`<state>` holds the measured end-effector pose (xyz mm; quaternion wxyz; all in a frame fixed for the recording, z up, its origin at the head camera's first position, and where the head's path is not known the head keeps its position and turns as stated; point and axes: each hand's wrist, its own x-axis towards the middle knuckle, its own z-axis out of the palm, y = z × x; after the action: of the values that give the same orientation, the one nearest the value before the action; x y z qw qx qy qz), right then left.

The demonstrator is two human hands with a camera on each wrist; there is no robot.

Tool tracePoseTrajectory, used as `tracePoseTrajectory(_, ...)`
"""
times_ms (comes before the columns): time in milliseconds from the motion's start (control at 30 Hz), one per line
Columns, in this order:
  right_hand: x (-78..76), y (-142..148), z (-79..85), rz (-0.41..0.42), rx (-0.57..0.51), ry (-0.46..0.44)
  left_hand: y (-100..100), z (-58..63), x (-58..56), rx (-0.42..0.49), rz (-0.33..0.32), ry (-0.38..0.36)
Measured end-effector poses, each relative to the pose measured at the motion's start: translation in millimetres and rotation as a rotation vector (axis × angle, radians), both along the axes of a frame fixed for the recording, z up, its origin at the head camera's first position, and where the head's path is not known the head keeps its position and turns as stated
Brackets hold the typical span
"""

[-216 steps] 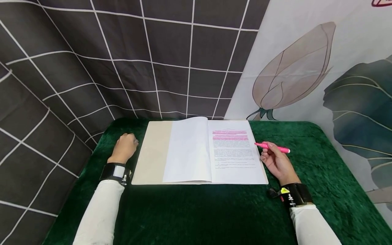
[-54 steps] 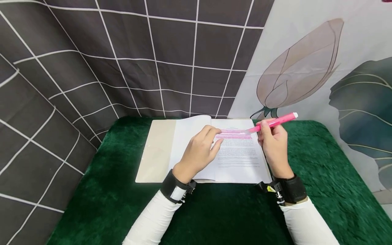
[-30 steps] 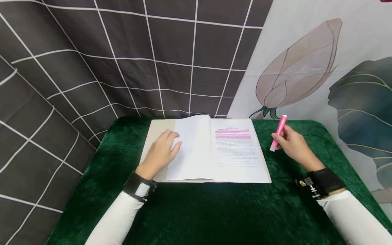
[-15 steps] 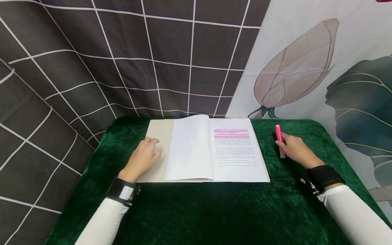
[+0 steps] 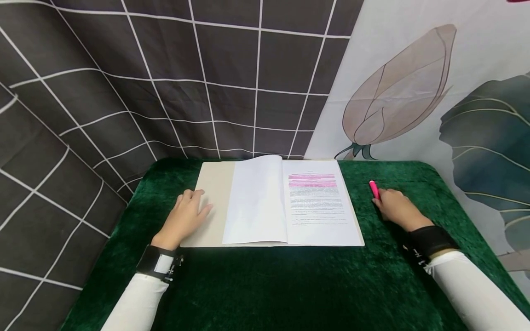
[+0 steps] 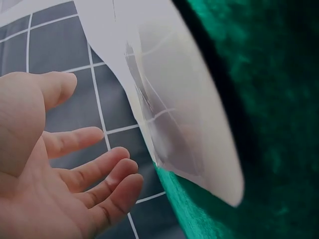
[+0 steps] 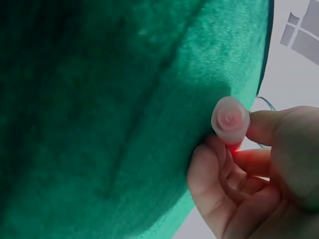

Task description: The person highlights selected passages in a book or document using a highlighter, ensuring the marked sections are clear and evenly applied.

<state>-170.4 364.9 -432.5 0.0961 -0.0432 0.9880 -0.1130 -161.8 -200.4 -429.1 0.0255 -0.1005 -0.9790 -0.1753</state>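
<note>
My right hand [image 5: 397,210] pinches a pink highlighter [image 5: 374,188] low over the green cloth, right of an open folder of papers [image 5: 254,202]. In the right wrist view the highlighter's pale, translucent round end [image 7: 230,119] faces the camera, with thumb and fingers around its barrel. Whether it touches the cloth I cannot tell. My left hand [image 5: 181,218] is over the left edge of the folder's cream cover, holding nothing. The left wrist view shows its fingers [image 6: 114,199] loosely spread, apart from the cover [image 6: 219,149]. Pink lines mark the top text of the right page [image 5: 312,180].
Green plush cloth [image 5: 265,289] covers the table. Dark checked fabric [image 5: 223,69] hangs behind and to the left, and a white flower-print sheet [image 5: 397,92] hangs at the right. The blank left page [image 5: 254,202] curls up slightly at its top.
My left hand came over the right page near the highlighter, then withdrew left to the cover's edge. The right hand carried the highlighter off the page to the right and lowered it toward the cloth.
</note>
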Motion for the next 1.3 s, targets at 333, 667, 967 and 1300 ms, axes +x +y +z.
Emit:
tracePoseTrajectory(333,2.9,-10,14.7,-0.079,0.079,0.031,-10,1.3,1.0,0.007,0.017,-0.003)
tracePoseTrajectory(667,-6.0,-41,17.8,-0.045,-0.174,0.057,-17,4.1,-0.7,0.022,0.083,-0.127)
tracePoseTrajectory(967,-11.6,-57,7.4,-0.123,-0.287,0.003,-22,2.2,-4.7,0.06,0.081,-0.228)
tracePoseTrajectory(1300,-14.1,-64,0.7,-0.152,-0.328,-0.075,-22,5.5,-10.0,0.105,0.108,-0.341)
